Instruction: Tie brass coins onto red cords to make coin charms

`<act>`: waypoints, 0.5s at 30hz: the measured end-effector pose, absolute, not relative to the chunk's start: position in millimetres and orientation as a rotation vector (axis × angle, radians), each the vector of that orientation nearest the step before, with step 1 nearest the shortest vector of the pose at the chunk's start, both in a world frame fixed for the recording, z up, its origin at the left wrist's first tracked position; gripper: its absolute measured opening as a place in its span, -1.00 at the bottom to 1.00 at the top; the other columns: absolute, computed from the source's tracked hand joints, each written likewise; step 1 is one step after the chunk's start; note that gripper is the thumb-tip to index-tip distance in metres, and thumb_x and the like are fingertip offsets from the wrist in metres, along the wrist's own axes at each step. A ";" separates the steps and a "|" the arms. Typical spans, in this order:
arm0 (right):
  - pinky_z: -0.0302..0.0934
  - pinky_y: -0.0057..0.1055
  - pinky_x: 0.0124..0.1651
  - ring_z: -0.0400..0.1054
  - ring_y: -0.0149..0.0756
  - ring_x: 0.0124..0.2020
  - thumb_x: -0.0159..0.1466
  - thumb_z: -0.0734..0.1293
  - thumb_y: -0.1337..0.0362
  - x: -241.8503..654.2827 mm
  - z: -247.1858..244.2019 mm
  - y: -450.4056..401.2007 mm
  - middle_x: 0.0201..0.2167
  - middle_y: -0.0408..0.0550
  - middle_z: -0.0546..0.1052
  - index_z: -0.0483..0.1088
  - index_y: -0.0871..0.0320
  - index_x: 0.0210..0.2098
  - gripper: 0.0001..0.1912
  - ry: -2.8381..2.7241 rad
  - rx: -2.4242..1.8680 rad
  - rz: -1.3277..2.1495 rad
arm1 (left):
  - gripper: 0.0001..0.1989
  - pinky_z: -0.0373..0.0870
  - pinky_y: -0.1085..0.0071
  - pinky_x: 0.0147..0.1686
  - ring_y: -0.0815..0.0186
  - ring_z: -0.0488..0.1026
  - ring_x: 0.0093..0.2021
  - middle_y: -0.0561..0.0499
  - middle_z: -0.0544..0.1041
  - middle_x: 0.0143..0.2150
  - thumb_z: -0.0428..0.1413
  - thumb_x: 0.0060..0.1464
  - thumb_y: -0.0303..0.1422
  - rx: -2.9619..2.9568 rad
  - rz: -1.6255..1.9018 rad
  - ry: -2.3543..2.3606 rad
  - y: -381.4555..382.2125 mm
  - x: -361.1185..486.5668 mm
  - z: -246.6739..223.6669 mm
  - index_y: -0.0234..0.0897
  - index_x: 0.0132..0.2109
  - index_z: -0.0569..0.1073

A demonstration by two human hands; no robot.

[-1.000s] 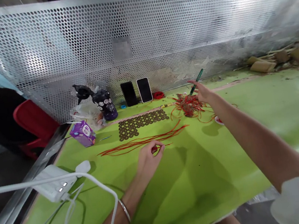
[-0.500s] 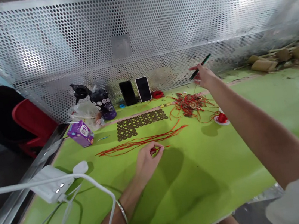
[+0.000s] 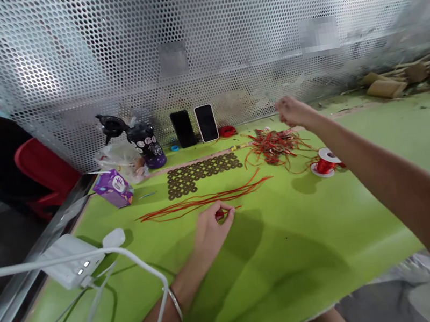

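My left hand (image 3: 214, 225) is closed in a pinch on a red cord (image 3: 237, 207), whose short end sticks out past the fingertips. Just beyond it, several long red cords (image 3: 201, 202) lie side by side on the green tabletop. My right hand (image 3: 291, 111) is raised near the perforated panel with its fingers curled closed. What they hold is hard to make out; a faint thin line shows at its left. Below that hand lies a tangled heap of red cords and coins (image 3: 276, 146). A white spool of red cord (image 3: 325, 166) stands beside my right forearm.
Rows of brown coins (image 3: 200, 173) lie behind the cords. Two phones (image 3: 183, 129) lean at the panel (image 3: 224, 67), near a dark tumbler (image 3: 148, 147) and a purple carton (image 3: 114, 189). A white power strip (image 3: 71, 262) with looping cables is front left. A person sits far left.
My right hand has curled from loosely spread fingers to closed; the dark green stick it held no longer shows clearly. More of the spool shows. My left hand keeps its pinch.
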State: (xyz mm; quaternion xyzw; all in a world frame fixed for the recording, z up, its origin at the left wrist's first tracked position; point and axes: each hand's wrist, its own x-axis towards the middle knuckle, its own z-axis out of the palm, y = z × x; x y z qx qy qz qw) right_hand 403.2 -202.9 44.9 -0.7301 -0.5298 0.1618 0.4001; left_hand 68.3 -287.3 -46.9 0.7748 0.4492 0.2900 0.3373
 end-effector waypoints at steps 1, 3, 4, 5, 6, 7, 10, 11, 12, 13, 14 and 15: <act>-0.02 -0.50 -0.61 0.06 -0.44 -0.71 0.34 0.11 0.24 392.0 36.9 -215.2 -0.64 -0.22 0.24 0.18 0.15 -0.15 -0.86 -1.354 -1.849 0.479 | -0.84 0.33 0.46 -0.45 0.33 0.43 -0.47 0.05 0.53 -0.45 0.04 0.07 -0.29 2.025 0.749 1.188 -286.8 68.4 -47.9 -0.25 -0.41 0.41; -0.06 -0.52 -0.65 0.04 -0.46 -0.72 0.29 0.16 0.30 367.0 14.9 -246.9 -0.63 -0.22 0.27 0.18 0.12 -0.16 -0.87 -1.403 -1.835 0.660 | -0.86 0.34 0.44 -0.45 0.31 0.45 -0.46 0.04 0.54 -0.45 0.04 0.05 -0.31 2.062 0.715 1.209 -285.5 68.9 -50.9 -0.24 -0.41 0.40; -0.06 -0.53 -0.65 0.06 -0.47 -0.70 0.25 0.19 0.32 354.1 2.8 -265.1 -0.61 -0.22 0.28 0.20 0.11 -0.17 -0.86 -1.441 -1.811 0.752 | -0.87 0.34 0.43 -0.43 0.30 0.46 -0.44 0.03 0.55 -0.44 0.05 0.05 -0.33 2.095 0.693 1.214 -284.9 69.4 -52.5 -0.24 -0.41 0.41; -0.05 -0.53 -0.65 0.06 -0.47 -0.69 0.23 0.22 0.32 341.6 -8.9 -283.7 -0.61 -0.22 0.29 0.23 0.10 -0.19 -0.86 -1.472 -1.788 0.825 | -0.88 0.35 0.41 -0.41 0.28 0.47 -0.42 0.02 0.56 -0.43 0.05 0.05 -0.34 2.133 0.667 1.217 -284.5 70.1 -54.1 -0.24 -0.41 0.41; -0.03 -0.53 -0.64 0.09 -0.47 -0.66 0.25 0.20 0.29 330.0 -19.4 -302.0 -0.57 -0.21 0.31 0.23 0.09 -0.17 -0.86 -1.500 -1.746 0.900 | -0.88 0.35 0.40 -0.40 0.27 0.49 -0.40 0.01 0.57 -0.41 0.05 0.05 -0.34 2.169 0.639 1.221 -284.3 70.9 -55.5 -0.23 -0.42 0.42; -0.03 -0.53 -0.62 0.09 -0.46 -0.64 0.30 0.14 0.24 319.5 -28.1 -318.9 -0.53 -0.20 0.32 0.20 0.07 -0.10 -0.82 -1.509 -1.639 1.014 | -0.88 0.35 0.40 -0.39 0.25 0.50 -0.38 0.00 0.57 -0.40 0.05 0.05 -0.35 2.199 0.608 1.226 -284.4 71.8 -56.6 -0.23 -0.42 0.42; 0.00 -0.51 -0.54 0.07 -0.44 -0.60 0.38 0.03 0.16 297.8 -43.1 -357.0 -0.50 -0.20 0.33 0.08 0.03 0.08 -0.69 -1.531 -1.481 1.111 | -0.87 0.32 0.41 -0.42 0.24 0.51 -0.37 0.00 0.59 -0.39 0.06 0.06 -0.35 2.237 0.511 1.267 -285.7 74.5 -57.7 -0.23 -0.42 0.44; 0.02 -0.50 -0.50 0.07 -0.42 -0.57 0.39 0.01 0.16 294.0 -45.1 -364.9 -0.51 -0.20 0.30 0.08 0.02 0.10 -0.68 -1.543 -1.473 1.108 | -0.87 0.31 0.42 -0.44 0.24 0.52 -0.38 0.00 0.59 -0.39 0.06 0.06 -0.36 2.248 0.481 1.285 -286.4 75.2 -57.6 -0.23 -0.42 0.44; 0.02 -0.49 -0.48 0.05 -0.42 -0.56 0.39 0.01 0.16 291.6 -46.0 -370.6 -0.53 -0.22 0.25 0.09 0.01 0.11 -0.68 -1.558 -1.463 1.107 | -0.88 0.29 0.42 -0.45 0.24 0.52 -0.38 0.00 0.59 -0.39 0.06 0.06 -0.36 2.265 0.454 1.301 -287.1 75.9 -57.4 -0.22 -0.42 0.44; 0.02 -0.49 -0.47 0.04 -0.41 -0.54 0.39 0.02 0.16 290.5 -46.4 -374.5 -0.53 -0.22 0.20 0.11 0.00 0.11 -0.68 -1.571 -1.454 1.120 | -0.89 0.27 0.43 -0.47 0.23 0.51 -0.38 0.00 0.60 -0.38 0.06 0.06 -0.37 2.286 0.430 1.314 -287.8 76.3 -57.3 -0.22 -0.41 0.44; 0.00 -0.49 -0.47 0.03 -0.40 -0.53 0.39 0.03 0.17 290.4 -46.4 -377.0 -0.53 -0.22 0.16 0.13 0.00 0.10 -0.68 -1.579 -1.446 1.154 | -0.90 0.25 0.43 -0.48 0.23 0.51 -0.38 0.00 0.60 -0.38 0.06 0.06 -0.37 2.309 0.412 1.324 -288.5 76.7 -57.4 -0.21 -0.39 0.44; -0.01 -0.49 -0.48 0.03 -0.40 -0.53 0.38 0.05 0.18 291.1 -46.2 -378.5 -0.51 -0.22 0.14 0.14 -0.01 0.10 -0.68 -1.580 -1.439 1.205 | -0.91 0.23 0.43 -0.49 0.23 0.51 -0.37 0.00 0.59 -0.37 0.06 0.06 -0.38 2.330 0.400 1.328 -289.0 76.9 -57.5 -0.21 -0.38 0.45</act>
